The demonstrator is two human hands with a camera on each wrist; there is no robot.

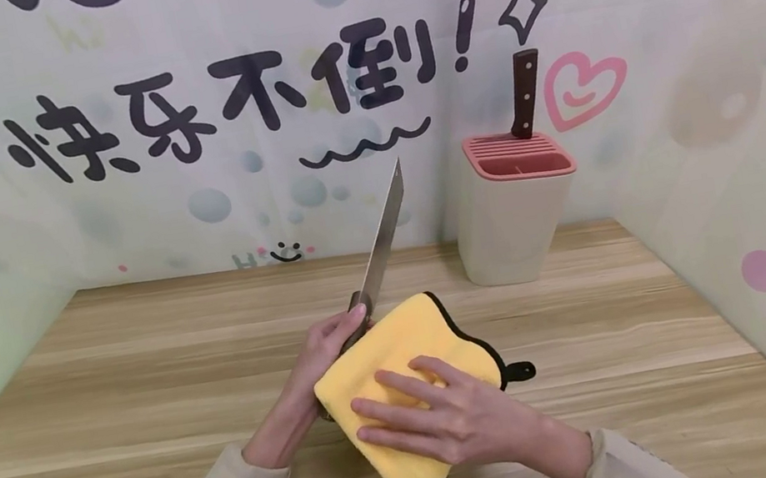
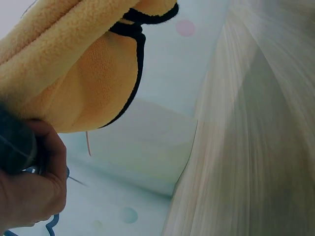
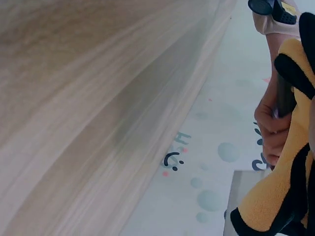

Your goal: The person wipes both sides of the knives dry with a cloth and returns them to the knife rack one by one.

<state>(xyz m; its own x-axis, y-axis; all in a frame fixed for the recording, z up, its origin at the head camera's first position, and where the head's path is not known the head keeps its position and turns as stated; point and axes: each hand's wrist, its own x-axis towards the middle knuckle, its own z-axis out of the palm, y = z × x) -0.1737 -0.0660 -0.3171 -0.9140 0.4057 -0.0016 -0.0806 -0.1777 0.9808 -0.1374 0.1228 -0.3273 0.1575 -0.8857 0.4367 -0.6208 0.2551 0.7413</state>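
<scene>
My left hand [image 1: 316, 364] grips a kitchen knife [image 1: 382, 235] by its dark handle, the blade pointing up and away. In the left wrist view its fingers curl round the handle [image 2: 15, 142]. A yellow cloth [image 1: 397, 321] with black edging and a small black loop covers part of the handle. Over the cloth lies my right hand [image 1: 458, 417], fingers spread; its thumb is hidden behind the fabric. The cloth is raised above the table in the right hand. In the right wrist view, the cloth [image 3: 270, 196] hides part of the blade.
A white knife block [image 1: 514, 230] with a pink slotted top stands at the back right of the wooden table [image 1: 151, 396]. One brown-handled knife [image 1: 524, 93] is upright in it. A printed backdrop [image 1: 190, 178] rises behind the table and along its sides.
</scene>
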